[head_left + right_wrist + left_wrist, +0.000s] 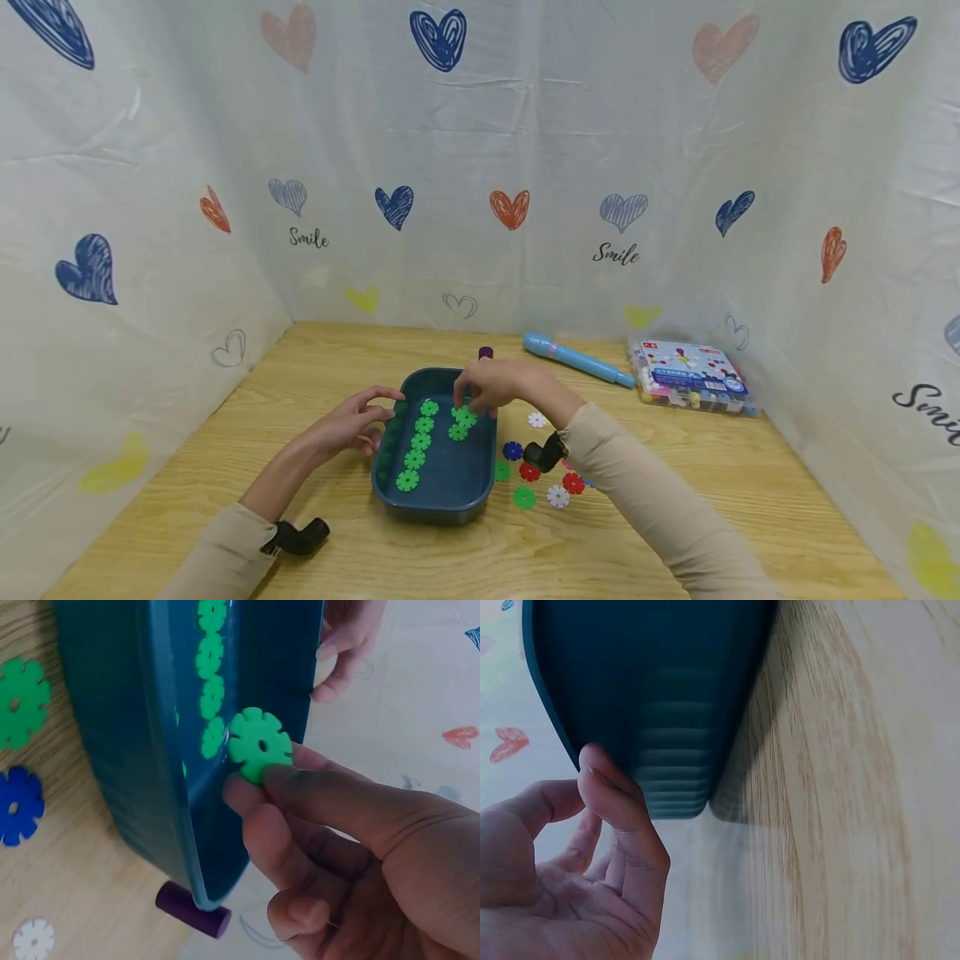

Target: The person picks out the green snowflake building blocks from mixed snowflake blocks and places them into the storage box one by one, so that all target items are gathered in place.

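Note:
A dark blue-green tray (431, 514) stands on the table, with a column of green notched plastic discs (415, 458) along its left side and a few more green discs (458, 432) to the right. Over the tray's far right part, my right hand (491, 385) pinches a green notched disc (259, 745) between thumb and fingers; it is held above the tray floor. At the tray's left rim is my left hand (348, 425), its thumb against the outer wall and a fingertip over the edge, as the left wrist view (592, 862) shows.
Loose blue (512, 451), red (529, 472), white (558, 497) and green discs (524, 498) lie right of the tray. A purple cylinder (193, 910) stands by its far end. Farther back are a light-blue microphone-shaped stick (577, 360) and a clear box of colored parts (693, 375).

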Motion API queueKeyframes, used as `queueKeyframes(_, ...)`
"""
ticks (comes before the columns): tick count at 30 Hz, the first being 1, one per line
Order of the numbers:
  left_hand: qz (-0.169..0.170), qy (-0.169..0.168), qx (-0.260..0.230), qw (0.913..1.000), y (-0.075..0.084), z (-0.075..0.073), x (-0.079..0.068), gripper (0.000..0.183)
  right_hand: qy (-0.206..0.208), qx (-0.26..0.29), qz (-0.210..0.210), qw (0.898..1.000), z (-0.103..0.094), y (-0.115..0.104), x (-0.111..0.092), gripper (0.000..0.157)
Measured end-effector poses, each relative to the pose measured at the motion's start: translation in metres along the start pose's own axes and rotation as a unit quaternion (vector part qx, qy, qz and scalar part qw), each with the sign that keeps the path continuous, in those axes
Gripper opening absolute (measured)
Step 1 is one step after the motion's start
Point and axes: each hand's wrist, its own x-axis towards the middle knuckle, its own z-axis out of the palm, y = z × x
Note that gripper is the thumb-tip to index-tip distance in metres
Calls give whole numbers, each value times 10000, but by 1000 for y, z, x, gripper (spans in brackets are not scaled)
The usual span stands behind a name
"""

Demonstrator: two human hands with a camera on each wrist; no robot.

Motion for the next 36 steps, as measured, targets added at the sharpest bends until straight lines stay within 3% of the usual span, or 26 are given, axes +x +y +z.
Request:
queueKeyframes(9, 27, -56, 22, 10000, -2, 3, 2, 49, -424, -47, 278, 9987, 13, -1, 21, 18)
queueKeyframes(15, 12, -16, 64, 10000, -1, 3, 2, 49, -399, -206, 555, 9974, 23, -1, 28, 18)
queueKeyframes(36, -135, 188, 96, 9997, -2, 1, 2, 43, -541, -325, 750, 9952, 34, -5, 42, 21)
